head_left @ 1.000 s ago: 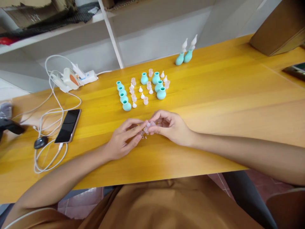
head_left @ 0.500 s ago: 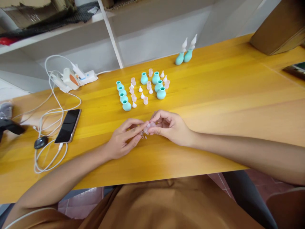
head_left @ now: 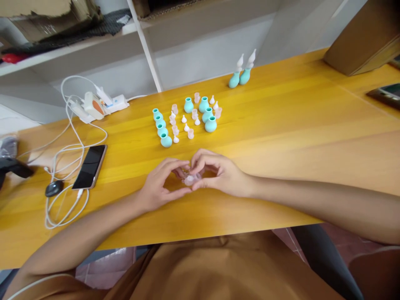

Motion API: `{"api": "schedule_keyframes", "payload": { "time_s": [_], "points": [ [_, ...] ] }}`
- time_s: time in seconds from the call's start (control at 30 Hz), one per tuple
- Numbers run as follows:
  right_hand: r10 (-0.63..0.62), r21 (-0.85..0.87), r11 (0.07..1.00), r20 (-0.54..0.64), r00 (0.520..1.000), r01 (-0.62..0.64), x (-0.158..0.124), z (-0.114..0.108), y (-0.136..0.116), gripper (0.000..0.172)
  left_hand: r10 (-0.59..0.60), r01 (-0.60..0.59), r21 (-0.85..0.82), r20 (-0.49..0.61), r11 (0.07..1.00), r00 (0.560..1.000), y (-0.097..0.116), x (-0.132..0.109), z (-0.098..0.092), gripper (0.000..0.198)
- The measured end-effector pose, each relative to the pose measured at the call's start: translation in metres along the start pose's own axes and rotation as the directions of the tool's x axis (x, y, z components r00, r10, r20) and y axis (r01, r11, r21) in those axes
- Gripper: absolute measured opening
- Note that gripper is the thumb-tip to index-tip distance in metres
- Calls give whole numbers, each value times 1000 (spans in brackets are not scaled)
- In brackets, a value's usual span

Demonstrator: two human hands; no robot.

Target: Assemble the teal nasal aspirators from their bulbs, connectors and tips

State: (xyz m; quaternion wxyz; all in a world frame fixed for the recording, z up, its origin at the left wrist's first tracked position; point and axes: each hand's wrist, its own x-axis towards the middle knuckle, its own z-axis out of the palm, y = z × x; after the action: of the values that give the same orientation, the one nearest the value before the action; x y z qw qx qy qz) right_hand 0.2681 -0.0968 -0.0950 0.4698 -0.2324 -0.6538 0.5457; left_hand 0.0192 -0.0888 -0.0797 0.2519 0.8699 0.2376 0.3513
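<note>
Between my two hands on the table lies a small cluster of clear plastic pieces point(head_left: 190, 180), their exact shape blurred. My left hand point(head_left: 162, 181) curves around the left side of the cluster, thumb and fingers apart. From the right, my right hand point(head_left: 220, 171) has its fingertips and thumb closed about a clear piece at the cluster's edge, partly hidden by the fingers. Beyond the hands stand several turquoise bulbs point(head_left: 166, 140) with open necks, several translucent pinkish cups point(head_left: 190, 133) and several small white cone-shaped tips point(head_left: 176, 139).
Two assembled turquoise bulbs point(head_left: 245, 76) with white pointed tops stand at the back. On the left are a phone point(head_left: 90, 166), a black mouse-like object point(head_left: 54, 188), white cables and a power strip point(head_left: 117, 104). A cardboard box point(head_left: 359, 41) sits back right.
My left hand's fingers have spread away from the clear pieces, the thumb now lower and stretched. My right fingertips have shifted over the cluster, and the clear pieces sit slightly lower.
</note>
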Motion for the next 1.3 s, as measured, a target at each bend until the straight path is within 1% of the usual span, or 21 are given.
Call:
{"api": "schedule_keyframes", "payload": {
  "time_s": [0.03,0.1,0.2,0.27,0.3,0.37,0.4,0.47,0.53,0.63,0.7,0.77,0.83,0.9,1.03,1.1,1.17,1.3],
  "points": [
    [-37,-43,998,28,999,38,-1,1,-1,28,2,-2,3,5,1000,1000,1,-1,0,61],
    [-78,-110,990,76,994,86,-2,3,-4,26,23,-24,15,20,1000,1000,3,-3,1,53],
    [-123,-205,967,154,980,153,0,-4,-14,30,15,-15,2,21,1000,1000,4,-6,2,47],
    [-190,-274,933,173,967,232,5,-17,-21,18,-20,19,-16,-17,1000,1000,2,-5,3,47],
    [-234,-320,907,162,959,275,8,-26,-25,14,-33,32,-13,-48,999,998,1,-3,3,45],
    [-284,-449,837,134,949,314,14,-46,-29,21,-40,42,20,-119,999,992,-2,1,3,36],
    [-280,-519,799,127,952,305,17,-55,-30,20,-40,47,46,-145,998,989,-3,4,2,31],
    [-211,-632,726,170,963,271,21,-70,-28,16,-41,55,83,-167,995,985,-4,8,1,24],
    [-77,-718,655,246,966,235,21,-78,-24,20,-52,69,95,-173,993,984,-4,12,0,21],
    [116,-804,560,313,943,198,19,-80,-20,34,-75,92,101,-165,991,983,-4,13,-1,21],
    [172,-826,524,339,925,205,17,-80,-18,34,-80,96,104,-147,990,986,-4,13,-2,22],
    [177,-824,521,362,915,225,17,-81,-16,28,-74,87,103,-126,991,989,-5,12,-2,22],
    [146,-807,543,363,920,232,18,-80,-14,19,-62,74,102,-109,992,992,-5,12,-2,21],
    [90,-768,596,353,932,233,19,-77,-12,13,-59,70,104,-99,992,993,-6,12,-2,21],
    [-46,-619,752,294,955,226,18,-61,-12,18,-78,89,122,-86,989,993,-6,12,-2,19],
    [-84,-567,791,272,959,230,15,-52,-13,17,-78,88,128,-82,988,994,-5,13,-2,18],
    [-98,-565,786,287,953,251,12,-46,-13,17,-71,79,126,-69,989,995,-6,12,-3,19],
    [-101,-638,697,364,926,327,7,-42,-13,18,-47,51,116,-33,992,998,-6,11,-3,18]
  ]
}}
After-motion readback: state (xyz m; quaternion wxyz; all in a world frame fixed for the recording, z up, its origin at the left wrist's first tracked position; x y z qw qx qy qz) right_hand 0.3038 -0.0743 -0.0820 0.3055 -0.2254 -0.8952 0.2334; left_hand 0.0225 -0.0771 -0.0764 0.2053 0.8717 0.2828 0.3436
